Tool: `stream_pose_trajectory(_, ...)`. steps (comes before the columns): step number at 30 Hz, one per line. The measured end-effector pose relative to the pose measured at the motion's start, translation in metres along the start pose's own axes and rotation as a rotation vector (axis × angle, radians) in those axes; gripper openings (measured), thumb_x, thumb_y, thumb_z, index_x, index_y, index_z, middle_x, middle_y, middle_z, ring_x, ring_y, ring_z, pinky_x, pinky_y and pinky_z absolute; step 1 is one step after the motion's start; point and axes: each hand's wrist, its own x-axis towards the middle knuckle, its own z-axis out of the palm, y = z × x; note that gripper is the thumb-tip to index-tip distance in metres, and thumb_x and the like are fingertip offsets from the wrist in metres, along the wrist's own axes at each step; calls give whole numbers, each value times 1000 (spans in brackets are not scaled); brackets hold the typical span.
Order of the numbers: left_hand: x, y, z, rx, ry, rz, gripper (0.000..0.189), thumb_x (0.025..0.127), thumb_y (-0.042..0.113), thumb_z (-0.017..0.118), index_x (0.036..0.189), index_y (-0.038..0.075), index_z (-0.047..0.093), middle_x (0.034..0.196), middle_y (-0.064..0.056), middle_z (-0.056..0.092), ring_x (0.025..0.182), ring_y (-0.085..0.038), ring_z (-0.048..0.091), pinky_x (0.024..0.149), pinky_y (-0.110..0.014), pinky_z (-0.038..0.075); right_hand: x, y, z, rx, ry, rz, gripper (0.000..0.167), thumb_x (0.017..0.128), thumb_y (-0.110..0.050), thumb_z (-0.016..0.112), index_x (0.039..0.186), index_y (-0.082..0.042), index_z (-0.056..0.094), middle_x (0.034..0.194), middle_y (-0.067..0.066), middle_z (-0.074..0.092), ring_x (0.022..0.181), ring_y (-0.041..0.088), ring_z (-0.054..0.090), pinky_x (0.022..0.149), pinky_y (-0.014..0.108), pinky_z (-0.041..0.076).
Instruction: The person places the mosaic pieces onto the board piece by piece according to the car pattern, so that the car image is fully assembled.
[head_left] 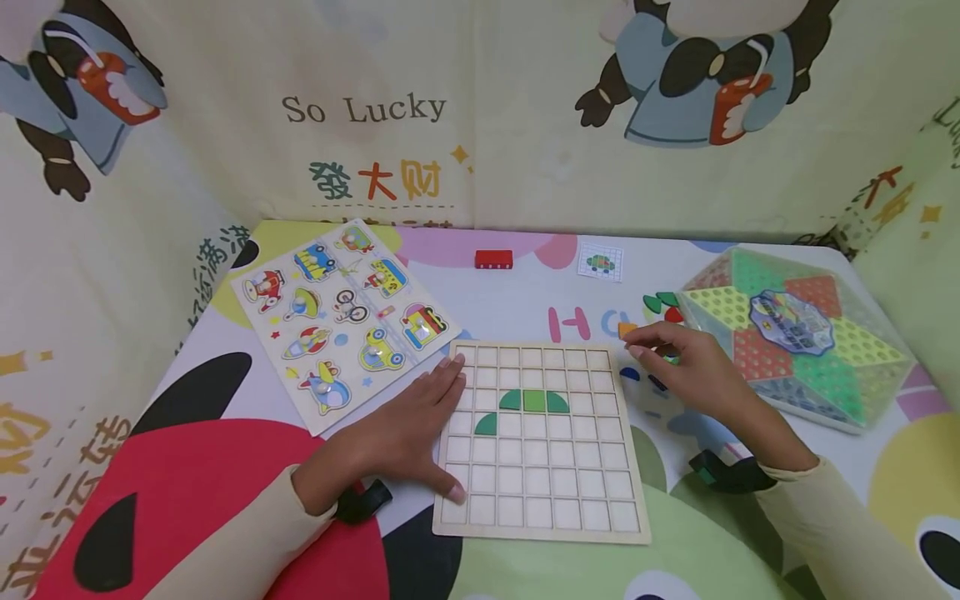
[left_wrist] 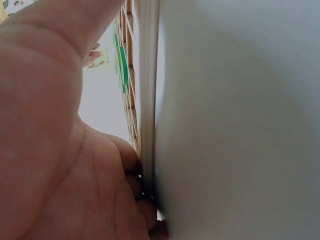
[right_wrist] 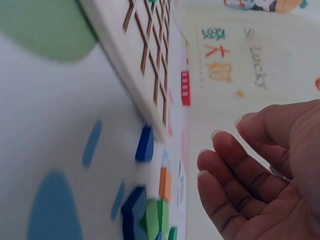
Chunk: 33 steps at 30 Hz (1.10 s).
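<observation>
A wooden grid board (head_left: 540,536) lies flat on the table. A light green square block (head_left: 534,402) sits in one cell, flanked by two darker green quarter-round blocks (head_left: 510,402); another quarter-round block (head_left: 486,425) is one row lower at left. My left hand (head_left: 397,429) rests along the board's left edge, fingers extended and thumb on its near corner. Past the right edge, my right hand (head_left: 693,367) hovers over loose blocks. Its fingers are loosely bent with nothing between them in the right wrist view. Near its fingertips lie an orange block (right_wrist: 164,183) and a blue block (right_wrist: 145,144).
A vehicle picture board (head_left: 348,312) lies at left, close to the grid board. A red block (head_left: 493,259) and a small pattern card (head_left: 600,262) are at the back. On the right stands a hexagonal box (head_left: 791,333), with green and red pieces (head_left: 673,315) beside it.
</observation>
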Motion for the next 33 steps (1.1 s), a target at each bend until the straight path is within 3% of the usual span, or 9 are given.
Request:
stream_pose_trajectory(5,0,1,0,6,5,2,131,59,64,82,154,1,17,162,-12,4,148,-28,0,116,-47,15,-1,13,-8,-24,3,41,17,95,-10,65,110,-4,69,103,9,70,84,18,64,69,16,50)
stream_pose_trajectory(9,1,1,0,10,2,-6,131,59,63,82,155,2,17,163,-11,3,148,-27,0,116,-46,14,0,19,-14,-44,5,92,19,94,-12,65,111,-3,70,103,11,69,89,27,65,71,10,46)
stream_pose_trajectory(15,0,1,2,10,3,2,131,59,63,82,154,1,17,162,-12,5,148,-29,1,116,-46,15,4,29,-17,-43,35,100,18,92,-6,67,108,0,70,106,16,68,91,33,65,71,5,44)
stream_pose_trajectory(19,1,0,2,12,5,8,130,60,63,82,154,0,17,162,-13,5,148,-30,1,116,-47,15,7,34,-18,-34,0,134,20,94,-8,66,111,1,68,111,19,66,97,37,65,73,3,41)
stream_pose_trajectory(21,1,0,2,11,3,5,131,59,63,82,154,1,17,162,-12,5,148,-29,1,116,-46,14,9,36,-19,-34,-30,165,23,95,-11,65,114,1,66,114,21,65,100,39,64,75,8,46)
stream_pose_trajectory(24,1,0,2,9,0,2,131,59,64,81,154,1,17,162,-11,4,148,-28,0,116,-45,14,12,38,-18,-40,-58,208,28,96,-16,64,119,0,65,119,22,63,102,41,63,78,27,55)
stream_pose_trajectory(28,1,0,1,7,-2,2,131,60,65,80,155,2,16,163,-10,3,148,-27,0,116,-45,14,15,41,-16,-54,-83,241,28,97,-15,63,121,-1,64,122,22,60,102,42,62,82,50,53)
stream_pose_trajectory(33,1,0,1,7,-2,-6,131,59,65,80,155,3,16,163,-10,2,148,-27,-1,116,-45,14,20,43,-13,-62,-117,285,25,96,-11,61,121,-5,63,124,21,58,109,40,57,90,56,47)
